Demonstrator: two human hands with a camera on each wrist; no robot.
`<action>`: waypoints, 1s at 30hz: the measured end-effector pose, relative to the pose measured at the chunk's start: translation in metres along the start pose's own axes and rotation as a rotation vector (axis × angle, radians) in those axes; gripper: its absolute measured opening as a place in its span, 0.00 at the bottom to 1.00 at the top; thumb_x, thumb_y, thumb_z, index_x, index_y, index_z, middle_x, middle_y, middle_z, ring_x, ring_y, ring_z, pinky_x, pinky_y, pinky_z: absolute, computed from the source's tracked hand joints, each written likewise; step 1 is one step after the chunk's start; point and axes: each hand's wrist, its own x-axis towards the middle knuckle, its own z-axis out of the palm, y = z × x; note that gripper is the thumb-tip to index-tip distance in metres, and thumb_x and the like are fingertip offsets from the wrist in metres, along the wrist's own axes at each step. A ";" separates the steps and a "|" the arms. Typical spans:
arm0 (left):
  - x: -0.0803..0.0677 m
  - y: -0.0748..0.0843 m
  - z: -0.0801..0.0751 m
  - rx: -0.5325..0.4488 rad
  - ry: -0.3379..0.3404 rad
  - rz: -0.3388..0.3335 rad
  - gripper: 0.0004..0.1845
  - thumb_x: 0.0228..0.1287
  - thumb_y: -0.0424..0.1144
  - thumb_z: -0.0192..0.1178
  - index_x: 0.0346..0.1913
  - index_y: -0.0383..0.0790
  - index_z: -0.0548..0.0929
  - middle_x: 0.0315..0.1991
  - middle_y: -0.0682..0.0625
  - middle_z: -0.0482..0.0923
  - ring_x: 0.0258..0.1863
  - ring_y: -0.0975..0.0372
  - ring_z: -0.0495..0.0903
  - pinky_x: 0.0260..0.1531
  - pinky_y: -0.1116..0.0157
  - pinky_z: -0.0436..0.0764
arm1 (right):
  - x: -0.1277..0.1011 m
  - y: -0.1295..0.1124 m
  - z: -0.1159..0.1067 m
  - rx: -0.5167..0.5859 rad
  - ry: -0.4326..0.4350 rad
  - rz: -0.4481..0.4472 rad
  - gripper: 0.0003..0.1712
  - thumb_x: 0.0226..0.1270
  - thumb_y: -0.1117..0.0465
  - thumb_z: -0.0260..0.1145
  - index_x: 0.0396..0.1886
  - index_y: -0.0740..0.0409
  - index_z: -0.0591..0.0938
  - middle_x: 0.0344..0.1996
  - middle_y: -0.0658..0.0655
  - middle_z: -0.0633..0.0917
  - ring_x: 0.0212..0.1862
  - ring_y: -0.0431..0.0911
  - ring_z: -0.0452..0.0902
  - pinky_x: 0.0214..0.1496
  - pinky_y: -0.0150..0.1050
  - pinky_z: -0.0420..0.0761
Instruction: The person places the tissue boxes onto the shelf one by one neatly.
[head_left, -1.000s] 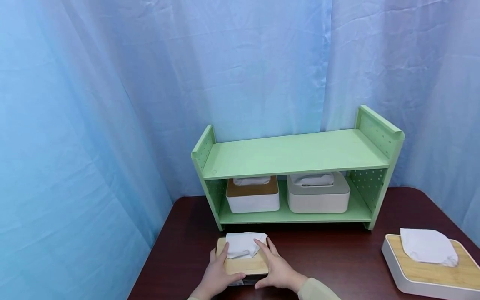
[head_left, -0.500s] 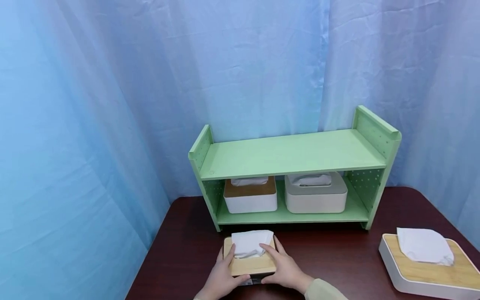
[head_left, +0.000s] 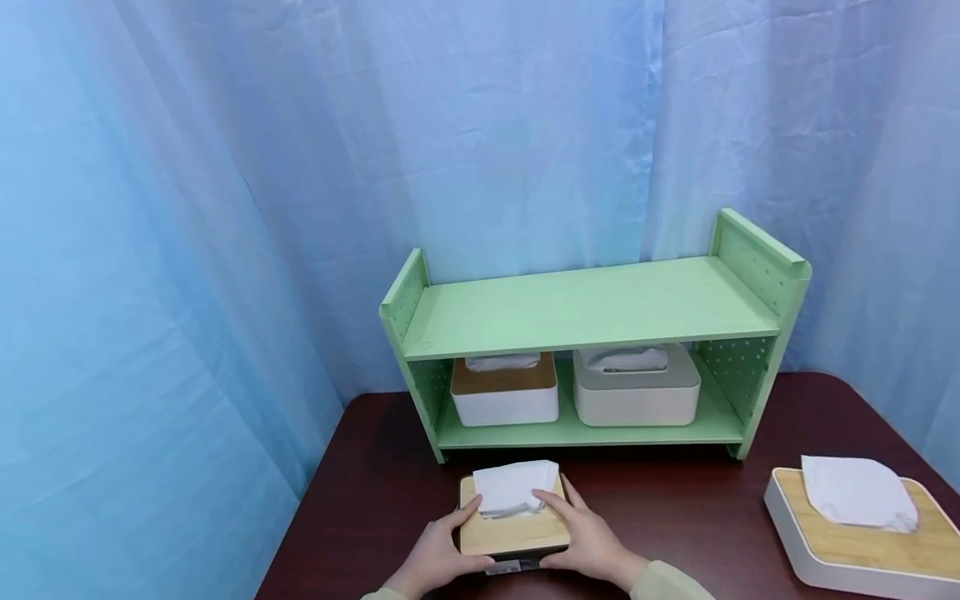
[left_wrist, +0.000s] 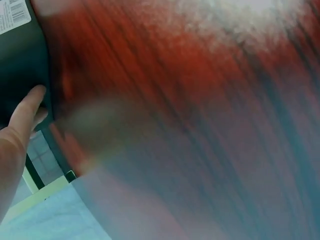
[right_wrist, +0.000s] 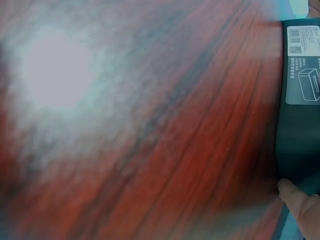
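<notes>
A dark tissue box [head_left: 513, 534] with a light wooden lid is in the lower middle of the head view, just in front of the green shelf. A white tissue [head_left: 512, 487] sticks up from its slot. My left hand [head_left: 441, 548] grips the left side, thumb at the near face and fingers along the lid edge. On the opposite side, my right hand [head_left: 588, 537] holds it the same way. Both wrist views show fingertips against the dark wall. A printed label [right_wrist: 302, 75] with a box drawing shows in the right wrist view. The far fingers are partly hidden.
On the lower tier of the green shelf [head_left: 592, 308] stand a brown-topped white tissue box [head_left: 504, 407] and a grey-topped one [head_left: 636, 406]. A larger wood-topped tissue box [head_left: 870, 542] lies at the table's right. Blue curtains [head_left: 480, 125] hang behind the dark red table [head_left: 675, 508].
Both hands and the tissue box between them have shifted a little to the right relative to the shelf. The boxes on the shelf and the one at the right stay put.
</notes>
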 end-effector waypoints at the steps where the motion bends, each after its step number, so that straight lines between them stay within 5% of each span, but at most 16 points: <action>1: 0.001 0.000 0.001 -0.006 -0.001 0.009 0.47 0.42 0.54 0.75 0.68 0.44 0.69 0.60 0.38 0.74 0.59 0.49 0.73 0.53 0.63 0.75 | -0.002 0.001 -0.002 -0.003 0.008 0.001 0.52 0.34 0.50 0.82 0.66 0.42 0.70 0.68 0.81 0.53 0.51 0.65 0.75 0.41 0.52 0.78; 15: -0.001 0.002 0.019 -0.131 -0.043 0.085 0.42 0.46 0.50 0.74 0.67 0.49 0.70 0.64 0.38 0.69 0.63 0.53 0.68 0.54 0.71 0.72 | -0.023 0.020 -0.017 0.065 0.057 -0.024 0.48 0.32 0.49 0.83 0.60 0.44 0.75 0.67 0.77 0.58 0.63 0.70 0.63 0.49 0.46 0.75; 30: -0.002 0.004 0.017 -0.203 -0.098 0.089 0.41 0.47 0.47 0.74 0.67 0.50 0.70 0.65 0.41 0.69 0.57 0.67 0.72 0.43 0.75 0.76 | -0.029 0.023 -0.024 0.048 0.086 -0.071 0.47 0.32 0.48 0.83 0.59 0.44 0.76 0.65 0.78 0.62 0.60 0.71 0.65 0.48 0.54 0.74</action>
